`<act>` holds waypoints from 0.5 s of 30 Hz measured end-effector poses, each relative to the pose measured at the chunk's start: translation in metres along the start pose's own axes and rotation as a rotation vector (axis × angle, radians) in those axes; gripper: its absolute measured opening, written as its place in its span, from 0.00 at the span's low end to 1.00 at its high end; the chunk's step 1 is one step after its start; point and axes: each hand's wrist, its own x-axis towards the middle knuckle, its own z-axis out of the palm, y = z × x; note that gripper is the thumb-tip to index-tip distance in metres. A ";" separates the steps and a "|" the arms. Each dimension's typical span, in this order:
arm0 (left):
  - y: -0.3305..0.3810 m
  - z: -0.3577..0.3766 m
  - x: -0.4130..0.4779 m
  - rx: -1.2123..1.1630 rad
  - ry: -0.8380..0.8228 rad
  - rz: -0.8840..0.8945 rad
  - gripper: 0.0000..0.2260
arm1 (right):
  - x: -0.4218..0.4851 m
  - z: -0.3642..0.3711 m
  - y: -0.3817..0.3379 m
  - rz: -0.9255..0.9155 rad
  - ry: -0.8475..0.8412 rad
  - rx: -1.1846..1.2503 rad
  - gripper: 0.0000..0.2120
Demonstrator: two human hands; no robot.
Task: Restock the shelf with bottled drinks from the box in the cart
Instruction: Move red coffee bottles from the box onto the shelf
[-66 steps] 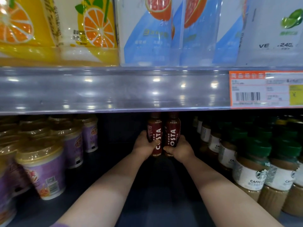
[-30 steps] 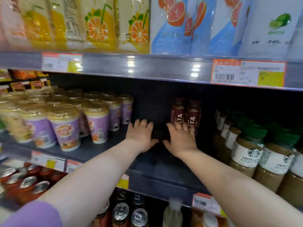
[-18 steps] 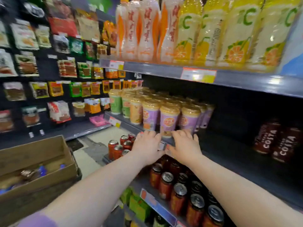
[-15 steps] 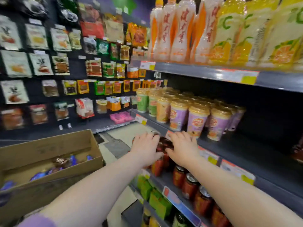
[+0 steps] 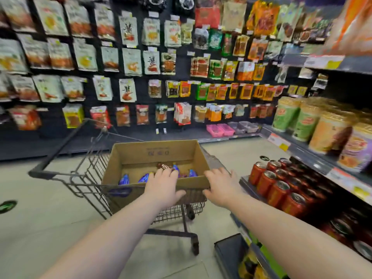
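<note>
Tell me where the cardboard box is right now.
Head view, centre: the cardboard box sits in the wire cart, directly ahead of the left hand and right hand, with red cans shelved to its right.

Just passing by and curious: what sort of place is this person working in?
Most likely a supermarket aisle: snack packets hang in rows on the dark wall, red cans line price-tagged shelves on the right, and a wire shopping cart holds a cardboard box.
</note>
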 end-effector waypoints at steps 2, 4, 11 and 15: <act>-0.020 0.009 0.000 -0.003 -0.031 -0.052 0.30 | 0.020 0.011 -0.011 -0.038 -0.023 -0.009 0.28; -0.039 0.017 0.004 0.003 -0.052 -0.093 0.30 | 0.043 0.020 -0.020 -0.066 -0.052 -0.001 0.27; -0.097 0.042 0.060 0.047 -0.124 -0.235 0.32 | 0.144 0.053 -0.034 -0.176 -0.152 0.098 0.22; -0.112 0.060 0.104 0.051 -0.198 -0.283 0.32 | 0.193 0.075 -0.013 -0.166 -0.218 0.113 0.22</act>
